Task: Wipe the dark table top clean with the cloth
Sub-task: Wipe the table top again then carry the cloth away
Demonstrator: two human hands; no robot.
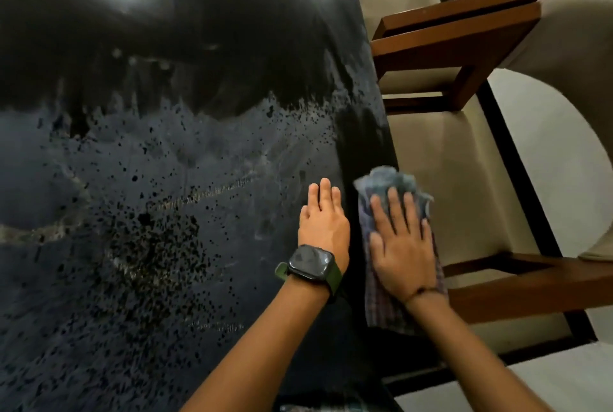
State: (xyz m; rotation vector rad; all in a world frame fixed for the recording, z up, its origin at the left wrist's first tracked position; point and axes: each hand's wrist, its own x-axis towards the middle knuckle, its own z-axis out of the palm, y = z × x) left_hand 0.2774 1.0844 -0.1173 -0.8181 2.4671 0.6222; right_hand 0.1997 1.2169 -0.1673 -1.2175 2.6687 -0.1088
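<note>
The dark glossy table top [172, 179] fills the left and middle of the head view. It carries a wide grey film of smears and black specks across its near half. A blue checked cloth [386, 186] lies at the table's right edge, with part of it past the edge. My right hand [399, 246] presses flat on the cloth with its fingers spread. My left hand [323, 219], with a dark watch on a green strap at the wrist, rests flat on the table just left of the cloth, fingers straight and together.
Cream upholstered chairs with brown wooden frames [464, 37] stand close along the table's right side; one seat [464, 186] is right beside the cloth. Pale floor [564, 378] shows at the lower right. Bright light reflects on the far table surface.
</note>
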